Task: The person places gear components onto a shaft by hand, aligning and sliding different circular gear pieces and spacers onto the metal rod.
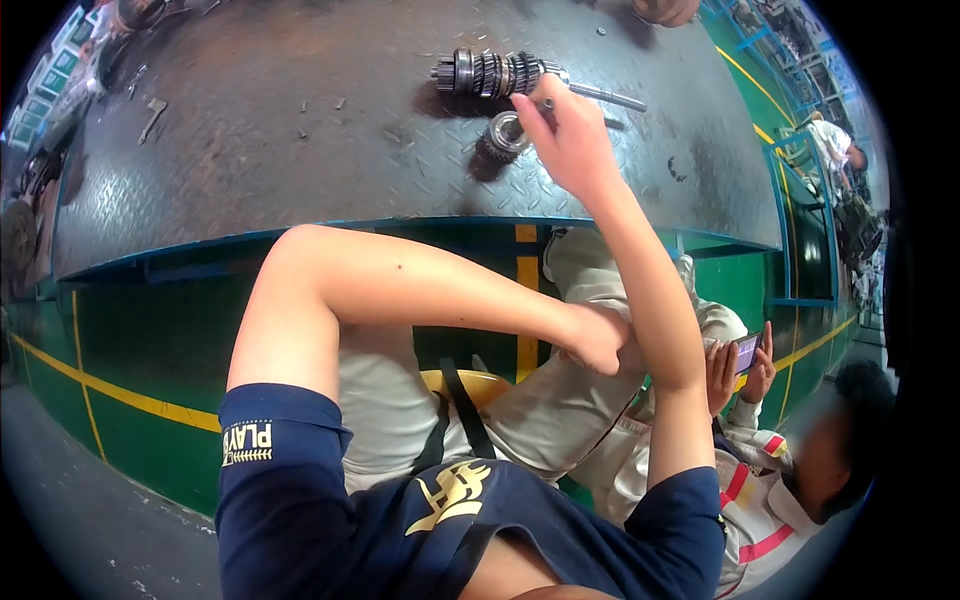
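A gear shaft (487, 74) with several toothed gears lies on the steel table, its thin plain end pointing right. My right hand (567, 137) is above the shaft's right part, thumb and fingers pinched together. A small dark piece (548, 103) shows at the fingertips; its kind is unclear, and the hand covers part of the shaft. Just left of the hand, a separate gear (503, 137) with a round bore rests on the table. My left hand (600, 340) lies low over my lap beside my right forearm, fingers curled in and partly hidden, with nothing visible in it.
The steel table (270, 160) has a blue front edge. A wrench-like tool (152, 118) and small scraps lie on its left side. A round rusty part (665, 10) stands at the far edge. Close on my right sits a person (770, 520) holding a phone (747, 352).
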Demonstrator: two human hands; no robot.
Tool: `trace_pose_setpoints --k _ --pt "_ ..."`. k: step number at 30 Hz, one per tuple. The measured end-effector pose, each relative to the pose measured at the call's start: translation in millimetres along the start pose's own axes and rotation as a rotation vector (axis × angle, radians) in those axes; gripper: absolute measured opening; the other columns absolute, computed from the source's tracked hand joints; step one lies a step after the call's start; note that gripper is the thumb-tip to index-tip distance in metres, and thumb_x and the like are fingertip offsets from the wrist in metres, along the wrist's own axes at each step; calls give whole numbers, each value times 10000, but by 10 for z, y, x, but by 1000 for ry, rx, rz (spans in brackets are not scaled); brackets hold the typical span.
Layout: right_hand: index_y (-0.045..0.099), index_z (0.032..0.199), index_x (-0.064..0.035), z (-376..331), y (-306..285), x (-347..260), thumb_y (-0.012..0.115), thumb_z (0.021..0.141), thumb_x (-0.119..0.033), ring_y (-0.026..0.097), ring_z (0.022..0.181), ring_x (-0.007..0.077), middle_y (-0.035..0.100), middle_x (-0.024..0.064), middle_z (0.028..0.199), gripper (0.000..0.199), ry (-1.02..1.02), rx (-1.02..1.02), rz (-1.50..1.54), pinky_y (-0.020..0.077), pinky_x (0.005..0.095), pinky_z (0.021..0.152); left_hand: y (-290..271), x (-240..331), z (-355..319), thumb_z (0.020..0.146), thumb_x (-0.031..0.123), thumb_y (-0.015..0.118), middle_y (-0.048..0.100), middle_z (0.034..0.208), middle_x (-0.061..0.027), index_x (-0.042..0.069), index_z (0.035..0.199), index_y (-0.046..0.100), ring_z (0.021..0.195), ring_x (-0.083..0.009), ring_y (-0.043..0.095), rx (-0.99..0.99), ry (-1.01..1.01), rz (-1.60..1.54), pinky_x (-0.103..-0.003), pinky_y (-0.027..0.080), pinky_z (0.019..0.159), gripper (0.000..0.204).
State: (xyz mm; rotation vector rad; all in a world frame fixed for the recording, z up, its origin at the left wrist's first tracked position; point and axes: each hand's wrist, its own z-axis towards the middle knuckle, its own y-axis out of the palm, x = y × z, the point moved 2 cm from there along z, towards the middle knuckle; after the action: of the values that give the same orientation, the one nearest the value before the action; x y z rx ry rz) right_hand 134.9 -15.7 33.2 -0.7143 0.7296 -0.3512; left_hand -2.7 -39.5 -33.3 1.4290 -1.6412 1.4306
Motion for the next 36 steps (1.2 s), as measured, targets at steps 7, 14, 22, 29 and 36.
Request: trace_pose_setpoints --k 7,14,22,29,36 --pt "508 821 -18 -104 -66 224 622 948 -155 495 495 156 525 87 564 219 71 113 158 382 302 495 99 -11 35 746 177 606 679 821 -216 -16 882 694 789 -321 667 82 233 46 -415 531 722 252" --pt "552 826 -11 -64 -285 919 564 993 -221 515 519 94 542 29 627 269 488 174 564 401 239 480 -28 52 68 739 203 605 655 656 -192 -37 674 662 670 -337 663 -79 214 199 -440 535 660 255" --pt "570 854 -6 -120 -208 1349 590 978 -238 524 510 126 479 6 591 264 764 249 742 424 263 478 -81 -23 -26 725 214 590 621 544 -174 -35 564 625 566 -323 654 -15 162 226 -434 528 587 299" --pt "567 842 -29 32 -189 1240 589 983 -256 510 487 105 518 7 597 268 724 261 635 407 249 448 -159 9 -143 738 178 563 622 552 -169 -36 573 630 515 -282 652 -58 100 156 -384 538 532 278" --pt "570 792 -58 170 -156 1142 628 965 -263 436 507 41 496 -35 609 275 611 275 455 323 217 461 -266 13 -181 745 147 539 647 590 -159 -48 611 650 499 -261 658 -212 15 148 -365 545 504 261"
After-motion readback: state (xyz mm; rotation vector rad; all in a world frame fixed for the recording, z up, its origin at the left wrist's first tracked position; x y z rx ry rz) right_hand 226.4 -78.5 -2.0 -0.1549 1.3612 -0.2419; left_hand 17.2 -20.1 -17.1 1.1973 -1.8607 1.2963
